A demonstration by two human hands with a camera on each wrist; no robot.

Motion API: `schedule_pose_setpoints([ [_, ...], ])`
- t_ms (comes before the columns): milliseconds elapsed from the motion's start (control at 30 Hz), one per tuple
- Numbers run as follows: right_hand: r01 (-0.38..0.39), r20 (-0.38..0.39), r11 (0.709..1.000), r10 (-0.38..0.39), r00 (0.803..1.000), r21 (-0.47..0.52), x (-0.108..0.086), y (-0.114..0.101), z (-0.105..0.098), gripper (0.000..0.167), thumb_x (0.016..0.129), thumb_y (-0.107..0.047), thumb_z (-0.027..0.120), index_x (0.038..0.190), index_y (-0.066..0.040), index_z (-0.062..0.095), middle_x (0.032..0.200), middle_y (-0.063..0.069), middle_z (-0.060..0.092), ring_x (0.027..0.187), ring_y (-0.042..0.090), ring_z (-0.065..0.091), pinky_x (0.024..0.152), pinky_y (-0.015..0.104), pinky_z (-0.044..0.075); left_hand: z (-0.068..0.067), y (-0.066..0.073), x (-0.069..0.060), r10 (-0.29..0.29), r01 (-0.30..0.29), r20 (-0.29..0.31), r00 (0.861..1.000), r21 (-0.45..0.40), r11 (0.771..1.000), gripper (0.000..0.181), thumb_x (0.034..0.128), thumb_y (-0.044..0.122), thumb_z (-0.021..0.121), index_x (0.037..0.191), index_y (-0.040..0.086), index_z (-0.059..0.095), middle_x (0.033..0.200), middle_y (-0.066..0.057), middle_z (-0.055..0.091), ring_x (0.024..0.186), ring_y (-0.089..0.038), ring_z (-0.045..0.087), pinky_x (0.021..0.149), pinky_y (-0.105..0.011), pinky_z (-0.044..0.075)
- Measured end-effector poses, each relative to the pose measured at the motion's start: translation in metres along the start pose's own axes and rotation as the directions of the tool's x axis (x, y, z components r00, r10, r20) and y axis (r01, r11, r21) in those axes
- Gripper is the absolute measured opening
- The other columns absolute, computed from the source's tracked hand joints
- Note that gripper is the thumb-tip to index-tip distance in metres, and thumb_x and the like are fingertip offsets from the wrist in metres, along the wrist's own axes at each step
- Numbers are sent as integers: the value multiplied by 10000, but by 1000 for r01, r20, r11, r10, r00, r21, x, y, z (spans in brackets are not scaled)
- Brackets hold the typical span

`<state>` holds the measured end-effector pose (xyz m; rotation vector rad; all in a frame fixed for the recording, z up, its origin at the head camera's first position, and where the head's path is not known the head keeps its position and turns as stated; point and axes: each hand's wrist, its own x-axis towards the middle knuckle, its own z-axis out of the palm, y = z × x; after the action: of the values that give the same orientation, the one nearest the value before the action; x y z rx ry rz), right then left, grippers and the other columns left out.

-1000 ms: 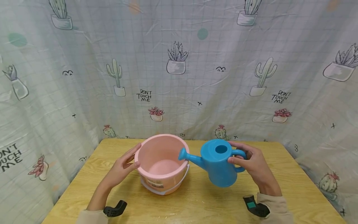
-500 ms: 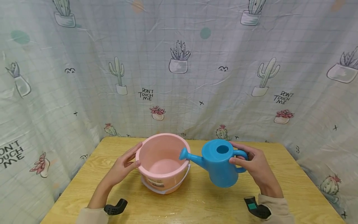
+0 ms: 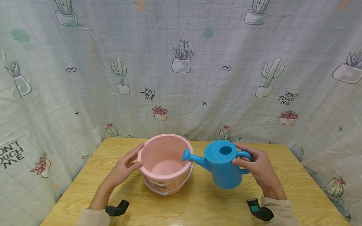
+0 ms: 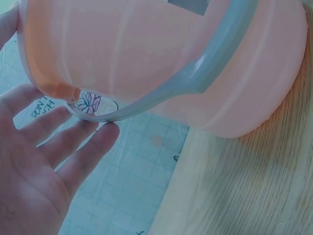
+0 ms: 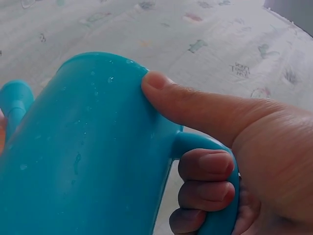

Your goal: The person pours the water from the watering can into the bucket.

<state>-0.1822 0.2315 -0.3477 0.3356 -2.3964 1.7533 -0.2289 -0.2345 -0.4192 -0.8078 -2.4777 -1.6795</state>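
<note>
A pink bucket (image 3: 166,171) with a pale handle (image 4: 186,81) stands on the wooden table. My left hand (image 3: 124,166) touches the bucket's left side, thumb at the rim. In the left wrist view, its mostly straight fingers (image 4: 83,152) lie against the bucket's side and handle. To the right, my right hand (image 3: 254,161) grips a blue watering can (image 3: 224,169). Fingers curl through the can's handle (image 5: 222,215), and the thumb presses on its body, which is dotted with droplets. The spout's head (image 3: 186,155) overlaps the bucket's right rim. No water stream is visible.
The wooden table (image 3: 195,207) carries a few small wet-looking specks near its front. Behind it and along both sides hangs a curtain (image 3: 198,84) printed with cacti. A dark device (image 3: 117,208) sits at each wrist.
The view has shifted slightly, so everything appears a little to the right. Both hands, the bucket and the watering can keep nearly the same positions relative to each other.
</note>
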Motion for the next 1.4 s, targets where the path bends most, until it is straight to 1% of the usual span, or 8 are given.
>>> schedule_pose_setpoints([
  [133,1,-24,1000,0,1000,12,0,-1,1,546,883,-103,705,1385,-3,516,1081,-221,660,867,64,627,811,211,522,0,0,1,6,-6,1,1000,8,1000,633,982,88,551,1541,199,278,1615,-95,209,1419,-216,343,926,-175,506],
  [300,8,-37,999,-7,999,48,1,-1,3,546,876,-91,711,1375,16,519,1094,-232,658,937,6,644,824,174,525,0,0,1,6,-6,3,1000,2,1000,631,983,87,549,1542,191,275,1617,-97,203,1411,-109,343,922,-179,510],
  [533,3,-61,999,0,998,51,3,-3,5,546,868,-112,724,1366,4,533,1116,-247,644,1017,-17,642,844,155,520,-2,0,2,1,-1,1,1000,5,1000,632,982,86,550,1542,196,277,1615,-98,210,1415,-291,323,920,-178,510],
  [767,14,-64,998,-10,998,64,4,-3,6,545,862,-84,725,1359,29,530,1111,-231,651,990,-1,651,835,167,528,-3,1,2,-5,5,7,1000,2,1000,631,984,88,548,1543,192,274,1616,-100,205,1416,-302,316,922,-179,510],
  [1000,20,-53,996,-15,998,91,3,-2,5,532,859,-57,721,1351,28,538,1104,-204,667,955,14,650,828,177,532,-3,1,3,-3,3,8,1000,-5,1000,630,982,89,551,1542,184,278,1614,-110,207,1366,29,360,922,-174,507],
  [1067,16,-49,995,-11,999,94,3,-2,5,529,861,-53,717,1353,23,538,1101,-196,672,939,22,645,823,179,531,-3,1,3,-2,2,9,1000,-4,1000,630,981,89,553,1541,183,279,1614,-112,208,1353,55,362,921,-175,508],
  [1300,5,-25,998,-4,1000,56,3,-3,3,529,876,-81,708,1369,-4,531,1131,-201,661,928,43,630,820,193,521,-4,2,4,-9,9,-2,1000,13,1000,633,981,97,556,1541,195,279,1614,-99,211,1411,-326,324,923,-163,499],
  [1400,22,-8,998,-21,1000,63,3,-2,3,516,882,-68,697,1365,6,530,1155,-200,656,993,37,642,849,187,521,-3,2,3,-13,13,-3,1000,12,1000,636,980,98,558,1543,187,275,1615,-105,208,1405,-379,303,922,-159,498],
])
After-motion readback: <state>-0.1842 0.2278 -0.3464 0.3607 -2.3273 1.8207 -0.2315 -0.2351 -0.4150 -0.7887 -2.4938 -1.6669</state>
